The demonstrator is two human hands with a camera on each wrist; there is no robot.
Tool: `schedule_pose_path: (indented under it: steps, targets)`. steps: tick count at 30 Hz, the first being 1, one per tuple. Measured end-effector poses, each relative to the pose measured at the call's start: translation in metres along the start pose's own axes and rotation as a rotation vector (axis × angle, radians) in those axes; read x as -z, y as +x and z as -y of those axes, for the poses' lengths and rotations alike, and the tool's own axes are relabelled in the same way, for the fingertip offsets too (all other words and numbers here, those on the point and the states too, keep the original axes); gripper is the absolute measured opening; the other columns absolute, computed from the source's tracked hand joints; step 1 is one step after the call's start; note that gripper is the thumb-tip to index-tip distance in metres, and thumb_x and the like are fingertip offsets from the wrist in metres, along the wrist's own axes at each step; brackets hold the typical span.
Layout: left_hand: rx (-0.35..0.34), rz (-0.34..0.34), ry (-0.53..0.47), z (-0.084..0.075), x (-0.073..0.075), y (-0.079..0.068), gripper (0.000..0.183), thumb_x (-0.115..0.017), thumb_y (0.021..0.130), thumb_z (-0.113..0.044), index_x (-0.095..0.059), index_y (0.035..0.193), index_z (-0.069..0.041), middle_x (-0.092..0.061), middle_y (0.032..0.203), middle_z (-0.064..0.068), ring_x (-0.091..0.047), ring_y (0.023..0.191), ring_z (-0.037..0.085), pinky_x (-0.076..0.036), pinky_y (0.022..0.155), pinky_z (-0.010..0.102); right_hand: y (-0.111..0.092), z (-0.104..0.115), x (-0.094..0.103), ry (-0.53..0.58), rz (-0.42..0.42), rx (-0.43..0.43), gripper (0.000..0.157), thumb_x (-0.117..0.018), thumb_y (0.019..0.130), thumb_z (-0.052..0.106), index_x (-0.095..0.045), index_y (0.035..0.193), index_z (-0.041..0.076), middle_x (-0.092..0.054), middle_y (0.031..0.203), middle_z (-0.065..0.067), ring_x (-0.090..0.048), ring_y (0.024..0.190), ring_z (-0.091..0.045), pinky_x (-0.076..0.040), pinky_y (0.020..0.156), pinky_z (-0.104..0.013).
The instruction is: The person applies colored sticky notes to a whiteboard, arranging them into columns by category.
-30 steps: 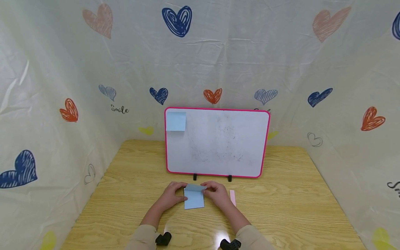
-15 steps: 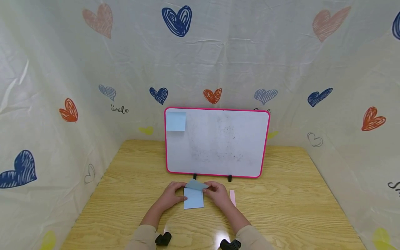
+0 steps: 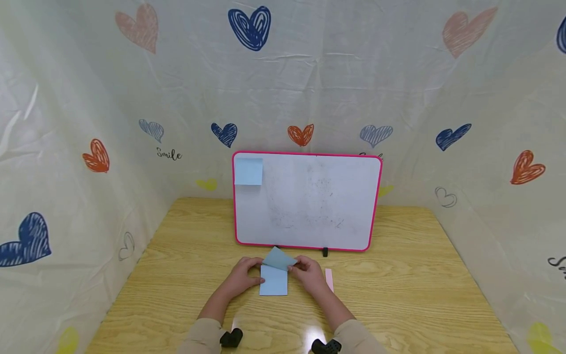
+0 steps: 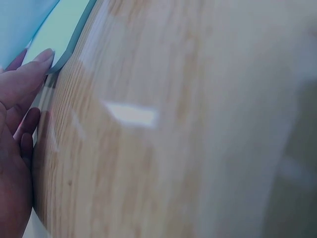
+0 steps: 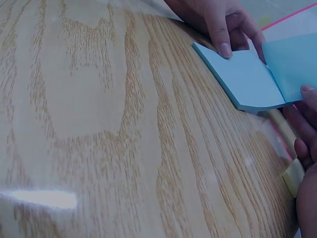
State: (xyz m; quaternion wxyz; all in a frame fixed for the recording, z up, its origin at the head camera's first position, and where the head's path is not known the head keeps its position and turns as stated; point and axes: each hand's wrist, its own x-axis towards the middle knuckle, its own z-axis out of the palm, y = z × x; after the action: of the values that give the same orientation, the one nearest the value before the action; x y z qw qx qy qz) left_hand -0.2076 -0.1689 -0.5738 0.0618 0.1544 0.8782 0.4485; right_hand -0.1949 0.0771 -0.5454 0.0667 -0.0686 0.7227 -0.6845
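A thick pad of light blue sticky notes is in front of the whiteboard, gripped at its left edge by my left hand. In the left wrist view, the left thumb presses on the pad's top face near a corner. The top sheet is folded up and back, still joined to the pad along the far edge. My right hand pinches this sheet near its right corner, with the thumb on it in the right wrist view. The remaining right fingers are partly hidden.
A pink-framed whiteboard stands at the back on small black feet. One blue sticky note is stuck at its upper left. A narrow pink strip lies just right of the right hand on the wooden table.
The top sheet has been lifted from a low curl to a wide flap rising toward the whiteboard. My right hand has shifted slightly right; the left hand stays on the pad.
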Motion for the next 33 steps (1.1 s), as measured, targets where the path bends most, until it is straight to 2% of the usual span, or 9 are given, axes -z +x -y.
schedule_pose_path:
  steps: [7, 13, 15, 18, 22, 25, 29, 33]
  targets:
    - [-0.040, 0.004, -0.007, 0.001, 0.001, 0.001, 0.035, -0.080, 0.082, -0.016, -0.068, 0.114, -0.021, -0.057, 0.099, -0.007, -0.049, 0.104, 0.021, -0.042, 0.093, 0.047, 0.001, -0.002, -0.001, 0.019, -0.028, 0.049, 0.013, -0.067, 0.088, -0.004, -0.063, 0.095, -0.014, -0.070, 0.092, -0.015, -0.063, 0.083, -0.012, -0.052, 0.072, -0.022]
    - [-0.063, -0.012, 0.007, 0.001, 0.000, 0.001, 0.035, -0.080, 0.082, -0.015, -0.068, 0.114, -0.022, -0.058, 0.093, -0.009, -0.049, 0.097, 0.018, -0.043, 0.089, 0.042, 0.010, -0.024, 0.004, 0.036, -0.033, 0.028, 0.014, -0.066, 0.091, 0.000, -0.064, 0.101, -0.010, -0.069, 0.105, -0.018, -0.065, 0.092, -0.015, -0.054, 0.079, -0.029]
    - [-0.061, -0.009, -0.004, 0.001, 0.000, 0.002, 0.035, -0.080, 0.081, -0.015, -0.068, 0.114, -0.022, -0.058, 0.092, -0.009, -0.049, 0.097, 0.018, -0.043, 0.089, 0.043, 0.014, -0.033, 0.005, 0.045, -0.030, 0.015, 0.015, -0.066, 0.091, 0.001, -0.064, 0.103, -0.009, -0.069, 0.108, -0.018, -0.065, 0.094, -0.015, -0.054, 0.081, -0.031]
    - [-0.064, -0.006, -0.022, 0.002, 0.000, 0.002, 0.036, -0.080, 0.081, -0.014, -0.068, 0.114, -0.022, -0.057, 0.091, -0.009, -0.049, 0.099, 0.020, -0.042, 0.090, 0.046, 0.014, -0.035, 0.006, 0.065, -0.027, 0.021, 0.018, -0.065, 0.092, 0.001, -0.062, 0.107, -0.010, -0.067, 0.111, -0.020, -0.065, 0.097, -0.017, -0.054, 0.082, -0.032]
    - [-0.072, -0.009, -0.019, 0.003, -0.001, 0.003, 0.036, -0.081, 0.081, -0.014, -0.067, 0.113, -0.021, -0.057, 0.092, -0.009, -0.050, 0.100, 0.022, -0.042, 0.090, 0.047, 0.010, -0.023, 0.006, 0.074, -0.028, 0.029, 0.025, -0.065, 0.092, -0.001, -0.060, 0.113, -0.013, -0.065, 0.113, -0.024, -0.064, 0.100, -0.022, -0.054, 0.084, -0.034]
    - [-0.070, -0.012, -0.015, 0.004, -0.001, 0.003, 0.036, -0.081, 0.081, -0.014, -0.068, 0.113, -0.022, -0.057, 0.092, -0.009, -0.050, 0.099, 0.021, -0.042, 0.089, 0.046, 0.006, -0.008, 0.006, 0.039, -0.029, 0.050, 0.026, -0.063, 0.092, -0.003, -0.058, 0.114, -0.016, -0.064, 0.112, -0.027, -0.063, 0.099, -0.023, -0.054, 0.084, -0.035]
    - [-0.064, -0.015, -0.007, 0.004, -0.002, 0.002, 0.036, -0.081, 0.081, -0.014, -0.068, 0.113, -0.022, -0.057, 0.093, -0.009, -0.050, 0.099, 0.020, -0.042, 0.089, 0.045, 0.004, 0.004, 0.007, 0.024, -0.037, 0.063, 0.023, -0.063, 0.091, -0.005, -0.059, 0.112, -0.015, -0.066, 0.108, -0.024, -0.063, 0.095, -0.018, -0.053, 0.085, -0.041]
    - [-0.060, -0.011, -0.011, 0.001, 0.000, 0.000, 0.035, -0.080, 0.082, -0.014, -0.068, 0.114, -0.022, -0.057, 0.094, -0.008, -0.049, 0.100, 0.020, -0.042, 0.089, 0.045, 0.006, 0.008, 0.008, 0.082, -0.033, 0.053, 0.015, -0.062, 0.091, -0.006, -0.059, 0.102, -0.015, -0.067, 0.100, -0.015, -0.063, 0.087, -0.020, -0.053, 0.083, -0.048]
